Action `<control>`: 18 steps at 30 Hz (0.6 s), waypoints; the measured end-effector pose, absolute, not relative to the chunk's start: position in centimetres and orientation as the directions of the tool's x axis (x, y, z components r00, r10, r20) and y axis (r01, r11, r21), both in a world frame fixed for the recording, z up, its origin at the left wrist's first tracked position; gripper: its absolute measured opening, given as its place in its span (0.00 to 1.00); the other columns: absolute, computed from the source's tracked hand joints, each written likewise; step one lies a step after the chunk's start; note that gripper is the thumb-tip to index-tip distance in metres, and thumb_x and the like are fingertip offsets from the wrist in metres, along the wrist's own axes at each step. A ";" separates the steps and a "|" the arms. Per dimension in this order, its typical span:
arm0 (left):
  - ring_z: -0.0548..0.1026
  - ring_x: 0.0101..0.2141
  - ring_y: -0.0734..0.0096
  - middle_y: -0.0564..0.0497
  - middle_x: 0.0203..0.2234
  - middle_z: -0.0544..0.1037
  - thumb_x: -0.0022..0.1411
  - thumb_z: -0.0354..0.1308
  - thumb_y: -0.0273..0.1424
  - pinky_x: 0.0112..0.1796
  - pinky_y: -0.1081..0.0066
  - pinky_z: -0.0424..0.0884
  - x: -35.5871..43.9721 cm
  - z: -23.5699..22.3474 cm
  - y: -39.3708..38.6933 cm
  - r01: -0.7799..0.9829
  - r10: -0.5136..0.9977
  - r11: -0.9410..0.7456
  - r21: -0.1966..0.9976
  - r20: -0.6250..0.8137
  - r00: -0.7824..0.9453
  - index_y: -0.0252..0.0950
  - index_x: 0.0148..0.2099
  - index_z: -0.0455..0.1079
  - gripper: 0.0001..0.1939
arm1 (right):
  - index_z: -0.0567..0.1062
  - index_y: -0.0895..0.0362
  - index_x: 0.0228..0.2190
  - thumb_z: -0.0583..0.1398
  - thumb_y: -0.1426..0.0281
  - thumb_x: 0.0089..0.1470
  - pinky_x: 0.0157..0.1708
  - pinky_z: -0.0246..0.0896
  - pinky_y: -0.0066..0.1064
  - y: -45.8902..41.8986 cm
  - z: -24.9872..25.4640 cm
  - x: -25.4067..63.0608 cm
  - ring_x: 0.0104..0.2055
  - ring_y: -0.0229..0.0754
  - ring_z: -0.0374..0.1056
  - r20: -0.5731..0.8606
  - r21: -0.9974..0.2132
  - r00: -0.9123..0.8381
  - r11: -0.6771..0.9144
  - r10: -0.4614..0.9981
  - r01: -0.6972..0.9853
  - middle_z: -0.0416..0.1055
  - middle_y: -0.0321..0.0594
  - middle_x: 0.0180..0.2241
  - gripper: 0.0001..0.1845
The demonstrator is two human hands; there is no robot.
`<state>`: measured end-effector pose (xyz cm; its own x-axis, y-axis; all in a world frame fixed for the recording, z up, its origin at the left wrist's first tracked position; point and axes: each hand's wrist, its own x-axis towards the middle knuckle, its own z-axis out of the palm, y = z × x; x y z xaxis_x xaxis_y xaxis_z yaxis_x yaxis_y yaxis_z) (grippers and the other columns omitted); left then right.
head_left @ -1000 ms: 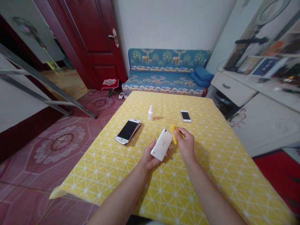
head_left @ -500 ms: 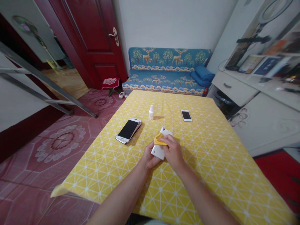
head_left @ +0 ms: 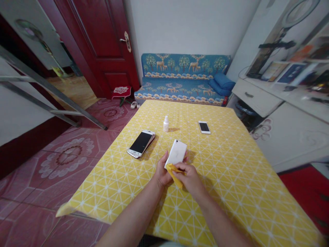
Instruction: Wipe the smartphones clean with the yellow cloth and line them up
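No brand or writing can be read on anything here — the white phone (head_left: 176, 153) shows a plain back, held tilted above the middle of the table (head_left: 231, 171) by the left hand (head_left: 161, 171), fingers closed round its lower end. The right hand (head_left: 189, 176) pinches a yellow cloth (head_left: 174, 173) against the phone's lower end, just beside the left hand. Toward the left edge lies a stack of phones (head_left: 141, 143), dark screen up; nearer the far edge stand a small white bottle (head_left: 166, 124) and another phone (head_left: 204, 127) — all well apart from the hands.
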<state>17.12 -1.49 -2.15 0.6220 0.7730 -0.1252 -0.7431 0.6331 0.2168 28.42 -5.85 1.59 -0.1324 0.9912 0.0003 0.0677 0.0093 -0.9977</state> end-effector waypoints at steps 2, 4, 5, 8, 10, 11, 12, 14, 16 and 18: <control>0.74 0.49 0.57 0.37 0.45 0.78 0.66 0.47 0.43 0.54 0.60 0.63 17.0 -2.0 -1.4 -0.757 0.783 0.622 0.202 -0.136 0.607 0.24 0.56 0.66 0.28 | 0.79 0.57 0.35 0.64 0.65 0.48 0.36 0.65 0.35 -4.7 2.2 29.7 0.34 0.45 0.71 -0.029 -0.994 0.020 -0.027 0.999 -0.102 0.77 0.40 0.34 0.11; 0.74 0.50 0.57 0.38 0.46 0.77 0.66 0.48 0.40 0.53 0.60 0.63 16.9 -1.7 -1.4 -0.763 0.789 0.614 0.202 -0.125 0.601 0.25 0.58 0.65 0.26 | 0.78 0.56 0.38 0.63 0.63 0.50 0.37 0.65 0.35 -3.0 2.8 31.1 0.36 0.44 0.71 0.055 -0.993 0.226 0.077 0.973 -0.091 0.77 0.40 0.36 0.14; 0.73 0.51 0.56 0.37 0.49 0.76 0.66 0.49 0.40 0.53 0.60 0.63 16.9 -1.6 -1.5 -0.756 0.784 0.619 0.211 -0.110 0.611 0.26 0.60 0.63 0.27 | 0.78 0.56 0.38 0.63 0.63 0.50 0.38 0.65 0.35 -2.1 3.1 31.8 0.36 0.44 0.71 0.140 -0.989 0.308 0.146 0.941 0.004 0.76 0.40 0.36 0.13; 0.71 0.52 0.55 0.35 0.56 0.69 0.64 0.51 0.40 0.48 0.63 0.67 16.8 -1.3 -1.6 -0.721 0.755 0.647 0.249 -0.077 0.651 0.28 0.63 0.59 0.30 | 0.79 0.58 0.33 0.61 0.68 0.50 0.42 0.63 0.35 0.4 3.3 33.1 0.38 0.44 0.70 0.425 -0.890 0.336 0.320 0.841 0.325 0.74 0.41 0.34 0.08; 0.73 0.50 0.55 0.35 0.56 0.70 0.64 0.51 0.40 0.43 0.65 0.69 16.7 -1.4 -1.5 -0.711 0.751 0.650 0.267 -0.086 0.654 0.28 0.62 0.60 0.29 | 0.79 0.58 0.32 0.59 0.72 0.51 0.42 0.64 0.35 1.4 3.0 33.3 0.39 0.43 0.70 0.510 -0.820 0.262 0.372 0.819 0.435 0.73 0.41 0.34 0.08; 0.74 0.48 0.54 0.36 0.54 0.72 0.64 0.51 0.40 0.41 0.65 0.70 16.7 -1.5 -1.5 -0.710 0.752 0.650 0.271 -0.096 0.652 0.29 0.61 0.62 0.28 | 0.79 0.57 0.33 0.57 0.73 0.51 0.42 0.64 0.35 1.6 2.7 33.2 0.39 0.43 0.70 0.524 -0.797 0.220 0.381 0.823 0.469 0.73 0.41 0.34 0.10; 0.75 0.47 0.54 0.37 0.52 0.73 0.65 0.51 0.40 0.40 0.65 0.70 16.8 -1.6 -1.4 -0.711 0.755 0.649 0.272 -0.107 0.647 0.29 0.60 0.64 0.26 | 0.79 0.57 0.34 0.56 0.75 0.51 0.41 0.64 0.35 1.7 2.5 33.0 0.39 0.43 0.70 0.525 -0.777 0.178 0.384 0.832 0.499 0.73 0.41 0.35 0.12; 0.77 0.44 0.55 0.39 0.47 0.77 0.65 0.50 0.39 0.37 0.64 0.71 16.8 -1.9 -1.3 -0.721 0.765 0.641 0.263 -0.135 0.630 0.29 0.56 0.67 0.23 | 0.79 0.55 0.37 0.54 0.77 0.51 0.40 0.64 0.34 1.3 2.0 32.5 0.39 0.43 0.69 0.513 -0.740 0.099 0.381 0.853 0.554 0.72 0.41 0.35 0.16; 0.78 0.41 0.57 0.41 0.41 0.80 0.66 0.50 0.38 0.36 0.63 0.71 16.8 -2.0 -1.3 -0.741 0.780 0.625 0.246 -0.162 0.604 0.28 0.52 0.70 0.20 | 0.79 0.54 0.38 0.53 0.80 0.51 0.40 0.64 0.34 0.6 1.7 32.0 0.40 0.43 0.69 0.503 -0.702 0.035 0.385 0.863 0.599 0.71 0.41 0.36 0.19; 0.78 0.38 0.59 0.43 0.37 0.81 0.65 0.50 0.37 0.37 0.63 0.71 16.9 -2.1 -1.3 -0.756 0.791 0.612 0.231 -0.191 0.582 0.28 0.49 0.71 0.19 | 0.79 0.54 0.39 0.51 0.81 0.51 0.40 0.64 0.33 -0.2 1.6 31.7 0.41 0.43 0.68 0.502 -0.668 -0.014 0.398 0.865 0.629 0.70 0.41 0.36 0.21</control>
<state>16.88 -1.30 -2.09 0.5815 0.7907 -0.1912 -0.7563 0.6121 0.2312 31.68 -0.22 1.56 -0.0139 0.8646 0.5023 0.6286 0.3982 -0.6681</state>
